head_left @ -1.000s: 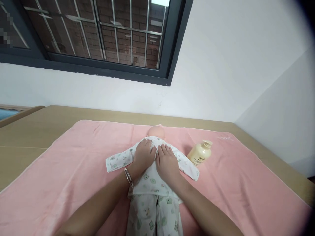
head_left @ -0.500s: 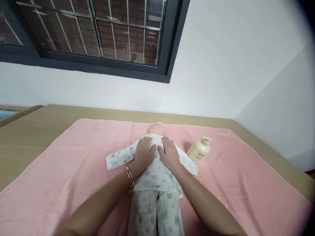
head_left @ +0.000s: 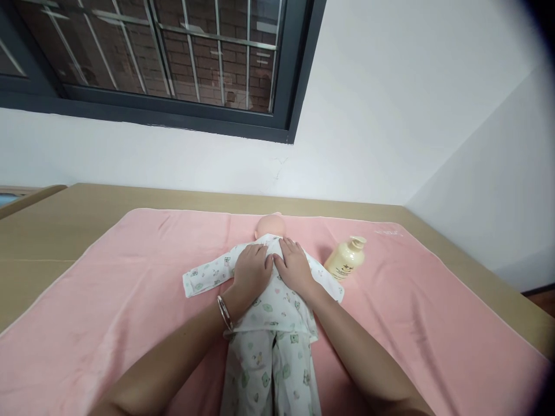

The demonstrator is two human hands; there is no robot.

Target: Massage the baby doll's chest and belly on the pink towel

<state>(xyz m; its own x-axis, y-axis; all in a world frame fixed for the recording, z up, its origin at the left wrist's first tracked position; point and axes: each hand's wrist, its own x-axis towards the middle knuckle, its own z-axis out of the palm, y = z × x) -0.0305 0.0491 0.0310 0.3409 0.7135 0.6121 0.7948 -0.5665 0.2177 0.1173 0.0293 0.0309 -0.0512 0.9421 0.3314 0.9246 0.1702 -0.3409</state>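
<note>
A baby doll (head_left: 277, 306) in white printed pyjamas lies stretched out on a pink blanket (head_left: 143, 277), its bald head (head_left: 269, 226) pointing away from me and its sleeves spread to both sides. No facial features show. My left hand (head_left: 252, 268) rests on the left of the doll's upper body, palm down, fingers bent a little; a bracelet (head_left: 225, 312) circles that wrist. On the other side my right hand (head_left: 295, 267) lies flat on the top, fingers stretched toward the shoulder. The two thumbs nearly meet in the middle. Neither hand grips anything.
A cream pump bottle (head_left: 346, 257) stands on the blanket just beyond the doll's right-side sleeve. Under the blanket is a wooden tabletop (head_left: 108, 199), which meets a white wall (head_left: 355, 115). A dark-framed window (head_left: 290, 121) with bars is above at the left.
The whole view has shifted slightly. The fingers of my left hand look a little more bent on the doll, while my right hand stays nearly in place.
</note>
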